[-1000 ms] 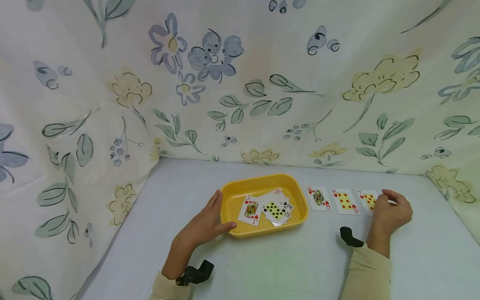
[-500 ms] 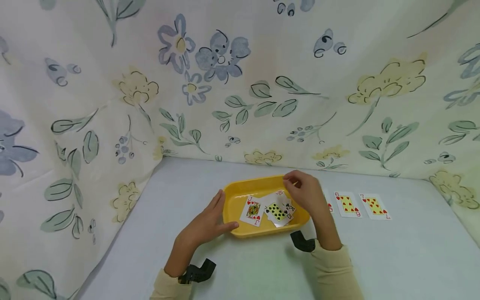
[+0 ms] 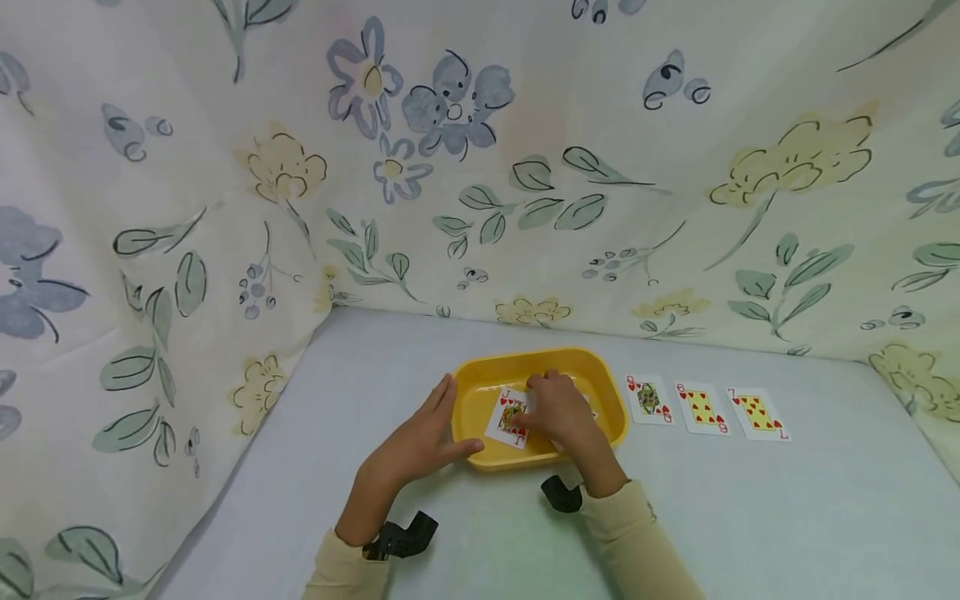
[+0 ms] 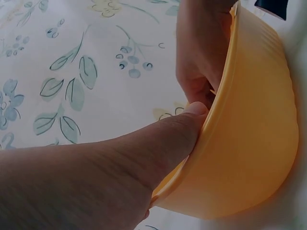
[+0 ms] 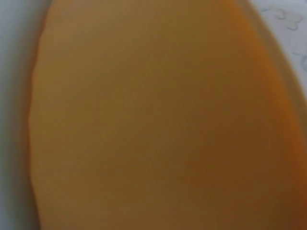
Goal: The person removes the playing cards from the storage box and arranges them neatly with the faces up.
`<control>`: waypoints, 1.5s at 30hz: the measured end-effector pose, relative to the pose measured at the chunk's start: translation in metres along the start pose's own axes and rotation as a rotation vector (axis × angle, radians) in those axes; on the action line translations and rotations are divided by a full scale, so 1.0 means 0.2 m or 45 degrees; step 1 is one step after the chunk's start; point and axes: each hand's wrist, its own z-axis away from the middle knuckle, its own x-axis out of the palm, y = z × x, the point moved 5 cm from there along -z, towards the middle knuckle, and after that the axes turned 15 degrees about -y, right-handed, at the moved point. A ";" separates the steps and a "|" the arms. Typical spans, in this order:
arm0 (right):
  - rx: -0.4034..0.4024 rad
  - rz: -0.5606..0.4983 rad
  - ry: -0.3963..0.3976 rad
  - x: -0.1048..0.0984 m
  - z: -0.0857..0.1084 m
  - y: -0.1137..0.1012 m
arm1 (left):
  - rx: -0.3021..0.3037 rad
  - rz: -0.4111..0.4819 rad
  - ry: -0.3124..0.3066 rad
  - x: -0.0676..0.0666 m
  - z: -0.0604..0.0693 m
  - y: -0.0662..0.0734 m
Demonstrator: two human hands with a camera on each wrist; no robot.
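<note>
A yellow plastic tray [image 3: 468, 362] holds several playing cards. The jack of hearts [image 3: 502, 414] shows on its left side. My left hand [image 3: 420, 442] rests against the tray's left end, fingers straight along the outside, its thumb [image 4: 192, 111] laid over the rim. Inside the tray, my right hand [image 3: 564, 410] reaches down over the cards, fingers bent and thumb apart from them, the thumb at the jack's right edge. It covers most of the other cards. The right wrist view is filled by the tray's blurred yellow wall [image 5: 144, 120].
Right of the tray lie three face-up heart cards in a row: a queen [image 3: 649, 400], a six [image 3: 702, 408] and a seven [image 3: 757, 414]. They lie on a white-covered table [image 3: 750, 517]. Floral cloth [image 3: 450, 208] hangs behind and at the left.
My right hand has left the seven of hearts, passed over the queen and come down to the left into the tray. My left hand stays at the tray's left end.
</note>
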 end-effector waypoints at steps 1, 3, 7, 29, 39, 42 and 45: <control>0.003 0.003 0.004 0.01 -0.01 0.00 | -0.004 -0.001 -0.001 0.00 0.00 0.00; 0.017 0.034 0.000 0.03 -0.02 0.00 | -0.009 0.001 -0.007 0.00 0.00 0.00; 0.054 0.124 -0.040 0.06 -0.03 0.00 | -0.011 -0.007 -0.013 0.01 0.00 0.00; -0.243 -0.121 0.037 0.06 -0.02 -0.14 | -0.007 0.004 -0.013 0.00 -0.01 0.00; -0.382 -0.458 0.002 0.01 -0.02 -0.12 | 0.022 0.008 -0.012 -0.01 -0.01 0.00; -0.326 -0.516 -0.050 0.01 -0.02 -0.09 | 0.014 0.017 -0.009 -0.01 -0.01 0.00; -0.264 -0.593 -0.075 -0.01 -0.02 -0.06 | 0.002 0.014 -0.007 0.00 -0.01 -0.01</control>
